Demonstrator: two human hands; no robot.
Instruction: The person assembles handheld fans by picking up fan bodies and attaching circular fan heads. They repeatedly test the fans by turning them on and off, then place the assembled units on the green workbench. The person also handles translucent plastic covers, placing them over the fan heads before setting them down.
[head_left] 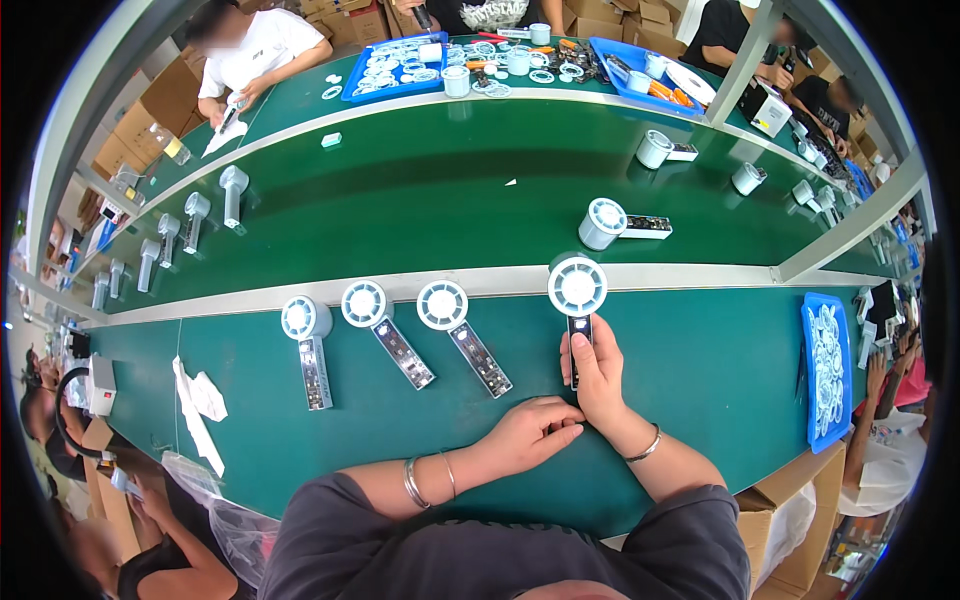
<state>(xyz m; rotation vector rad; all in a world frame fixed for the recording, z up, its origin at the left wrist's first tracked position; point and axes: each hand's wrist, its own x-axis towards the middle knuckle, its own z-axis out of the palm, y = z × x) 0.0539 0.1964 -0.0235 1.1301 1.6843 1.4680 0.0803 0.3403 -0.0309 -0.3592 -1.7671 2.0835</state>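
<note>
My right hand (pixel 597 375) is wrapped round the handle of a handheld fan (pixel 577 287), thumb along its exposed dark circuit board. The fan's round, light-blue-and-white head points up, just over the white rail at the bench's far edge. Against my right wrist rests my left hand (pixel 535 432), its fingers loosely curled; no object shows in it, though its palm is hidden. To the left, three similar half-open fans lie in a row: a left one (pixel 303 318), a middle one (pixel 366 303) and a right one (pixel 443 305), handles toward me with boards exposed.
Beyond the rail, a green belt (pixel 400 220) carries more fans, including one close by (pixel 603 222). A blue tray (pixel 826 400) of white rings stands at right. White cloths (pixel 203 400) lie at left. Metal posts (pixel 850 228) frame the bench. Other people work around it.
</note>
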